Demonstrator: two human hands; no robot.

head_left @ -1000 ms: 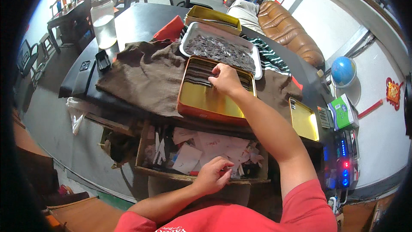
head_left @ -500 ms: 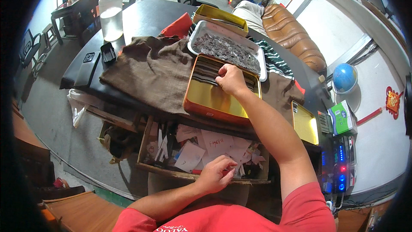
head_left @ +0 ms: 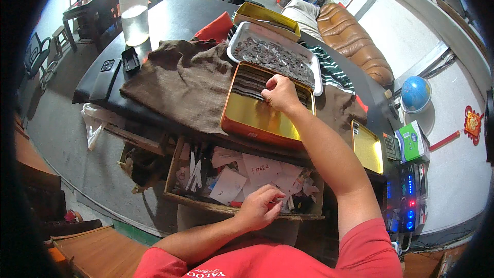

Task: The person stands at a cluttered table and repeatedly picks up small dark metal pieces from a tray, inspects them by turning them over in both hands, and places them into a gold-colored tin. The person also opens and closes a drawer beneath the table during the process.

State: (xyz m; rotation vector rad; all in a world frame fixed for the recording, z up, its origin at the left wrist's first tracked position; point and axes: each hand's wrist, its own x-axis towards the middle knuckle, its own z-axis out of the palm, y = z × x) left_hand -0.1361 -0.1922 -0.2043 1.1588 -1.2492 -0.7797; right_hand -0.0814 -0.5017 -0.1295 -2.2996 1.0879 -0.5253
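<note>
My right hand [head_left: 281, 94] reaches into a rectangular tin [head_left: 252, 134] with an orange-red rim and a gold inside. Its thumb and fingers are pinched at the nearest of several rows of thin dark strips [head_left: 248, 86] along the tin's far side; what sits between the fingertips is hidden. Behind the tin, a white tray [head_left: 236, 36] holds a heap of small dark, shiny flat pieces [head_left: 272, 54]. My left hand [head_left: 260, 207] hovers at the front of an open drawer [head_left: 200, 203], its fingers curled in; anything inside them is too small to make out.
Brown cloth [head_left: 177, 87] lies under the tin on the black table. A second gold tin [head_left: 257, 15] stands behind the tray, and a shallow gold tray [head_left: 368, 146] lies at right. A water bottle [head_left: 135, 20] and phone [head_left: 105, 77] are at left. Papers and scissors fill the drawer.
My right hand has shifted very slightly to the right along the rows, still pinched. My left hand has stayed in place. The whole view has moved a little.
</note>
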